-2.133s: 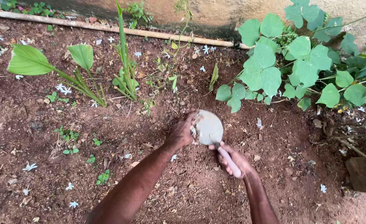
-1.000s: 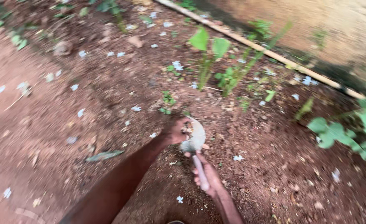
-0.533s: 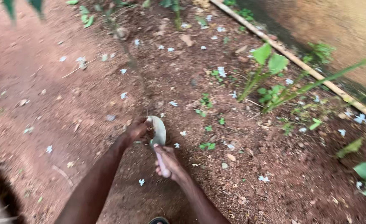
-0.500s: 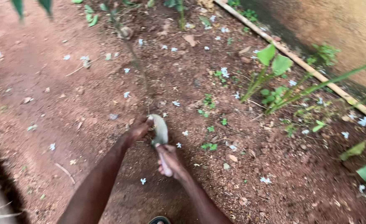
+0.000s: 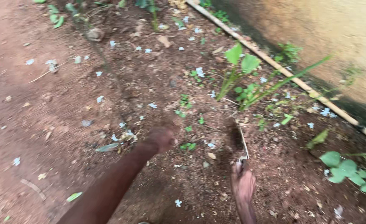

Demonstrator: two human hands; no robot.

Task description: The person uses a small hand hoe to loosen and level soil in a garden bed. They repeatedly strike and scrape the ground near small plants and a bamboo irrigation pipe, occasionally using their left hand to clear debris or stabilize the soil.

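Observation:
My right hand [image 5: 243, 184] grips the handle of a small garden trowel [image 5: 243, 143]. Its blade is turned edge-on and points away from me over the red-brown soil [image 5: 67, 108]. My left hand [image 5: 161, 139] hovers apart from the trowel, to its left and just above the ground. Its fingers curl downward and the view is blurred, so whatever they enclose is hidden. Small green weeds [image 5: 187, 146] grow between the two hands.
A young plant with broad leaves [image 5: 241, 62] and a long grassy blade [image 5: 291, 76] stands beyond the trowel. A thin pale pipe [image 5: 274, 66] runs along the foot of a tan wall [image 5: 324, 29]. A leafy vine [image 5: 349, 170] is at the right. White fallen flowers [image 5: 199, 71] dot the ground.
My left hand has come off the trowel blade and moved left. The right hand has swung the trowel to the right, blade now edge-on. The view has shifted slightly.

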